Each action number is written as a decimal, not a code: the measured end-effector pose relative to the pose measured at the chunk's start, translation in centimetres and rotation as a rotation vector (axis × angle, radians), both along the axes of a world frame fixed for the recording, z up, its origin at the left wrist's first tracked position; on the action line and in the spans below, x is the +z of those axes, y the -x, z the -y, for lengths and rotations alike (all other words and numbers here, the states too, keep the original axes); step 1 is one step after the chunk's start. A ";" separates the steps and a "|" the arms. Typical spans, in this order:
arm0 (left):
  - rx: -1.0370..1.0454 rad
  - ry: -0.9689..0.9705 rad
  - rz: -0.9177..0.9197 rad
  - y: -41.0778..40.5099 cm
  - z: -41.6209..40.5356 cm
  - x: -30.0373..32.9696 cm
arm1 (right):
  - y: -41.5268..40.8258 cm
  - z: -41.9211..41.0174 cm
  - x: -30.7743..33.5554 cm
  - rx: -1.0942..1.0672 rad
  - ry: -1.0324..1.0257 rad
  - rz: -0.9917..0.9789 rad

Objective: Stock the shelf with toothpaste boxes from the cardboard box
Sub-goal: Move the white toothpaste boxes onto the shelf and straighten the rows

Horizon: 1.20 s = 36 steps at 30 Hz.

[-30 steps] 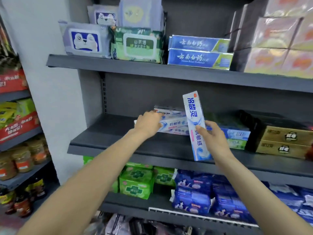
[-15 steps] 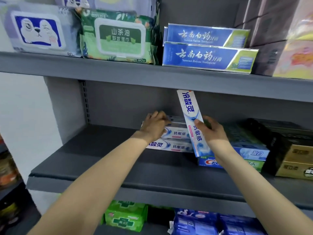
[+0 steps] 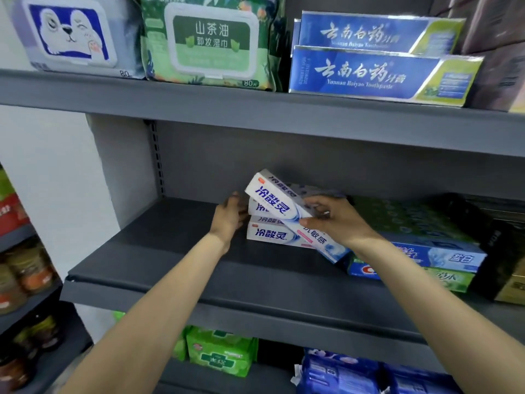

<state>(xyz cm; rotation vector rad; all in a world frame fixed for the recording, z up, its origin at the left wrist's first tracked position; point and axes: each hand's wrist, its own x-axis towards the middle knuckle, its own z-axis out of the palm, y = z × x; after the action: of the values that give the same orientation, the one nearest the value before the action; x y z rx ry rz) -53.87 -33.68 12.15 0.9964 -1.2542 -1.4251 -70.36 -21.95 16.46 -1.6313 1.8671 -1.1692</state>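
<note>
The tilted box (image 3: 295, 217), pinched in the right hand (image 3: 335, 220), hangs over the white stack (image 3: 270, 233) on the middle shelf (image 3: 199, 280), which the left hand (image 3: 230, 216) steadies with straight fingers: stocking looks underway, with this box not yet laid.

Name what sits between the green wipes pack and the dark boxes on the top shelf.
Two stacked blue toothpaste boxes, seen in the head view.
</note>
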 end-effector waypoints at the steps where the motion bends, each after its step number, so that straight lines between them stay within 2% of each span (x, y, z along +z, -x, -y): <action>1: -0.007 0.002 0.020 -0.2 0.1 -0.1 | -0.1 0.3 -0.3 0.017 -0.036 -0.044; 3: -0.027 0.005 0.063 -0.5 -0.1 -0.2 | -0.3 0.7 -0.9 0.030 -0.094 -0.210; 7: -0.094 0.063 0.212 -1.0 -0.5 -0.7 | -1.1 0.9 -1.7 -0.020 -0.236 -0.744; 11: -0.197 0.249 0.298 -1.2 -1.1 -0.8 | -1.6 0.8 -2.7 -0.052 -0.274 -0.868; 22: -0.078 0.284 0.378 -0.5 -1.2 -1.8 | -2.2 0.9 -4.1 -0.150 -0.266 -0.907; 27: -0.022 0.323 0.478 -1.2 -2.7 -1.2 | -2.9 -0.6 -2.9 -0.089 -0.308 -0.896; 31: 0.014 0.536 0.692 -2.8 -6.6 -0.4 | -4.7 -4.2 -1.8 -0.085 -0.169 -0.840; 36: 0.065 0.871 0.967 -6.2 -15.4 0.1 | -9.0 -10.7 -2.9 0.003 -0.074 -0.616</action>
<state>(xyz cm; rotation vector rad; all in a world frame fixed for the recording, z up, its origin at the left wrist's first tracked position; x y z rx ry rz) -47.65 -18.30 12.26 1.0680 -2.2152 -0.1518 -61.35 -11.20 13.59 -2.1114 2.2193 -0.6145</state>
